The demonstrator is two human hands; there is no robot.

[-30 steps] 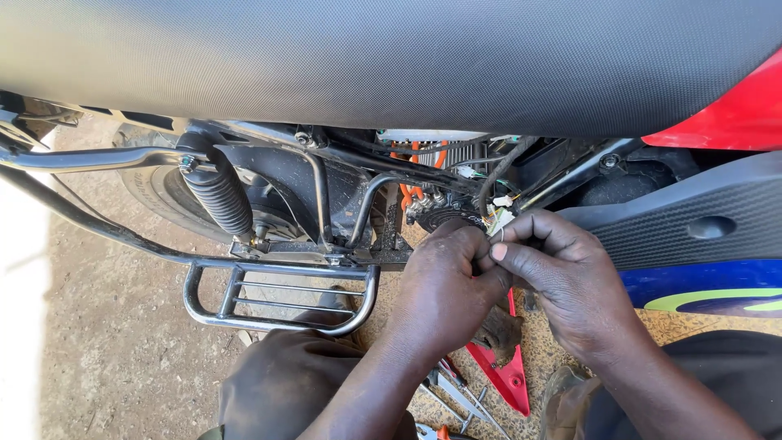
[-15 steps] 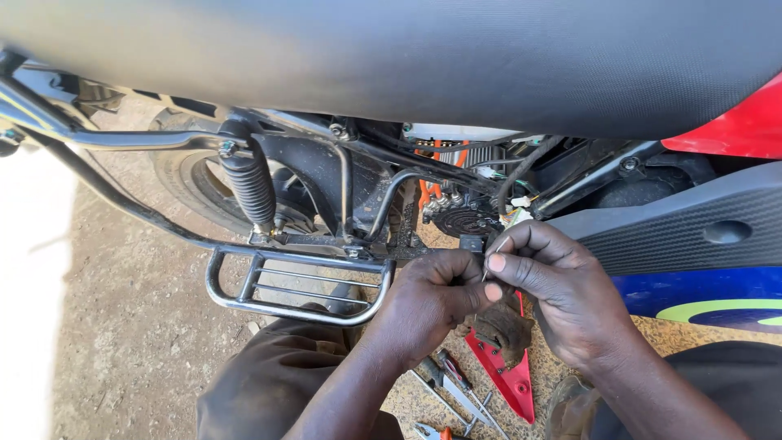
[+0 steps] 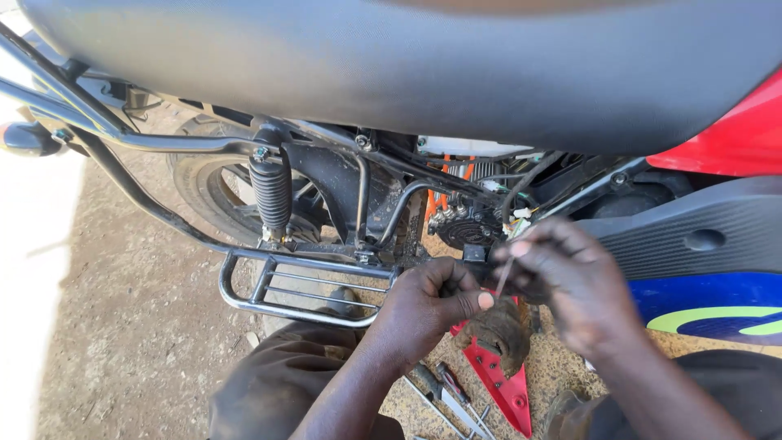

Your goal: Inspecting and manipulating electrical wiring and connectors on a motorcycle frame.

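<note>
Nearest, at six o'clock, the person's dark trouser knees sit low in the view, and between them screwdrivers [image 3: 444,391] lie on the gravel ground [image 3: 122,326] beside a red plastic panel [image 3: 501,379].

Just above, the left hand [image 3: 428,301] curls with its thumb pressed toward the forefinger, its grip narrow; what it pinches is hidden by the fingers. At its three o'clock the right hand [image 3: 570,281] holds a thin wire [image 3: 503,273] between thumb and fingertips, grip narrow on it. The wire runs up toward one o'clock, to a white connector [image 3: 519,222] just above the knuckles, and down into the small gap between the two hands, which nearly touch. A dirty, dark lump hangs just below that gap; I cannot tell what it is.

Room is tight here: the chrome footrest rack [image 3: 301,289] borders the left hand at nine o'clock, the grey side cover [image 3: 700,232] and blue panel [image 3: 709,297] close off three o'clock.

Farther off, the rear shock spring [image 3: 271,195] stands upright at ten o'clock before the tyre [image 3: 204,183], frame tubes crossing. The black seat [image 3: 407,65] overhangs everything at twelve o'clock, the red bodywork [image 3: 737,130] at two. Bare ground lies open at eight o'clock.
</note>
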